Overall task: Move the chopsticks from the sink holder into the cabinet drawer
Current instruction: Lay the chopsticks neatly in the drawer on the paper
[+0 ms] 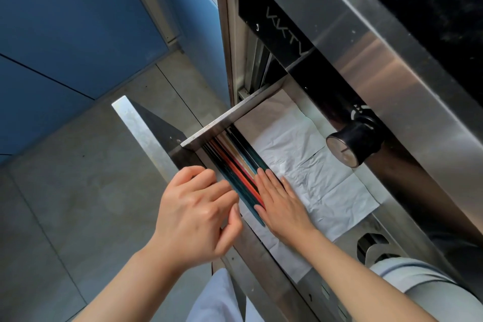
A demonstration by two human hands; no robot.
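Note:
Several coloured chopsticks [236,162], teal, orange, red and beige, lie side by side along the left wall of the open steel drawer [209,127]. My right hand [282,204] rests flat, fingers together, against their right side on the white paper liner [313,172]. Over the drawer's left edge, my left hand [198,217] has its fingers curled, fingertips touching the near ends of the chopsticks. Neither hand is closed around a chopstick.
A black round knob [352,142] sticks out from the steel cabinet front [366,65] just right of the drawer. Grey floor tiles [78,204] and a blue wall [65,21] lie to the left. Light blue clothing shows at the bottom.

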